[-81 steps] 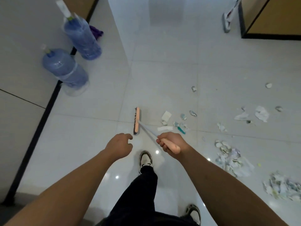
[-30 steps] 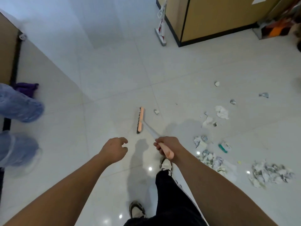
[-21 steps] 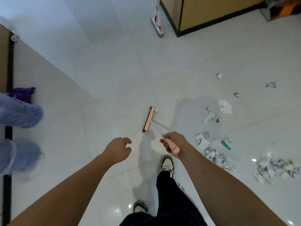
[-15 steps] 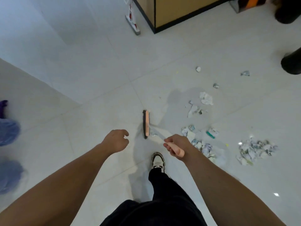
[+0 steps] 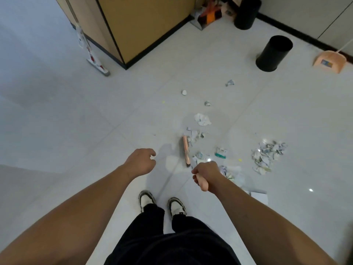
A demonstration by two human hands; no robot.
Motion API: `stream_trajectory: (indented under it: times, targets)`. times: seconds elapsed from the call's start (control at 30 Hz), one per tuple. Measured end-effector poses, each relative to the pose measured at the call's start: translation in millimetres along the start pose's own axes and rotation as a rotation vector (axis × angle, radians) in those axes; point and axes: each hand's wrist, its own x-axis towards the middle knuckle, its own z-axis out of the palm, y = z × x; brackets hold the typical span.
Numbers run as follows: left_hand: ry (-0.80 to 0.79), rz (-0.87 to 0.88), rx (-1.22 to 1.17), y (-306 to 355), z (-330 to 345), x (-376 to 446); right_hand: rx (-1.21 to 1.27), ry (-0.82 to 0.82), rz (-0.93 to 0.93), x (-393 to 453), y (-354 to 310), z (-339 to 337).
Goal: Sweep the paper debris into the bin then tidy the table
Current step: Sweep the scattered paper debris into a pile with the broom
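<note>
Right hand [image 5: 207, 172]: fingers curled round the peach handle end of a broom [image 5: 185, 150], whose head rests on the tiled floor [image 5: 95, 121] just ahead. Left hand [image 5: 140, 163]: free, fingers loosely curled, holding nothing. Paper debris [image 5: 267, 155]: scattered scraps right of the broom head, some touching it, with a denser heap further right. Black bin [image 5: 274, 53]: upright, well beyond the scraps. Peach dustpan [image 5: 329, 61]: right of the bin.

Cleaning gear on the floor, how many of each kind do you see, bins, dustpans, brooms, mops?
Black bins: 2
Dustpans: 2, peach and metal
Brooms: 1
Flat mops: 1
Total: 6
</note>
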Motion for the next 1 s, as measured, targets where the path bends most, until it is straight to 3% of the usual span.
stream_trajectory:
  times: [0.3, 0.47, 0.57, 0.73, 1.0]
  targets:
    - [-0.021, -0.029, -0.010, -62.6, -41.1, 34.9, -0.050, -0.162, 0.021, 10.7, -46.1, 79.0]
    - [-0.037, -0.062, -0.036, -113.7, -86.8, 75.3, 0.053, -0.200, 0.110, 33.0, -78.7, 151.3]
    - [-0.038, -0.059, -0.030, -143.7, -117.3, 104.9, 0.091, -0.130, 0.155, 51.2, -97.6, 178.8]
    - [-0.074, -0.053, -0.002, -176.7, -161.0, 145.1, 0.187, 0.186, 0.119, 72.1, -117.3, 209.6]
    - [-0.087, 0.000, -0.016, -180.5, -203.7, 193.9, 0.184, 0.252, 0.032, 81.0, -181.3, 224.7]
